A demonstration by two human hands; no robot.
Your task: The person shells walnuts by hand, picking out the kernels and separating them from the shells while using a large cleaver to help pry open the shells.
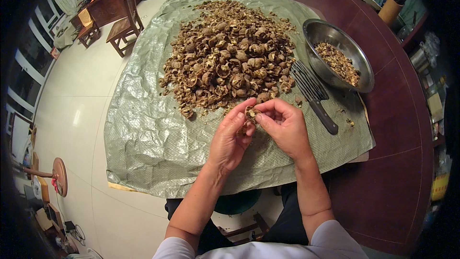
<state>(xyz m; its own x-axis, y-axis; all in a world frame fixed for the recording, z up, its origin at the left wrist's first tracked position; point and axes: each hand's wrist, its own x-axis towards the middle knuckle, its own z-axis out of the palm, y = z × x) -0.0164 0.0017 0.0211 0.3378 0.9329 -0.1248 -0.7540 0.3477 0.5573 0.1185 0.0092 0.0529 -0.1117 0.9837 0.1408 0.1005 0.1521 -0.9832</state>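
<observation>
My left hand (231,135) and my right hand (284,126) meet in front of the heap, both gripping one cracked walnut piece (251,112) between thumbs and fingers. More shell bits show in the curled fingers of my left hand. A large heap of cracked walnuts and shells (230,57) lies just beyond on a green woven plastic sheet (151,144). Right of the heap rests a slotted metal blade with a dark handle (323,117). A steel bowl (367,68) holding small walnut pieces (337,63) stands at the sheet's right side.
The sheet covers a table. A dark red surface (388,122) borders it on the right, with a holder of dark utensils (390,11) at the upper right. Wooden chairs (125,25) stand at the upper left. A green basin (239,203) is below the table's near edge.
</observation>
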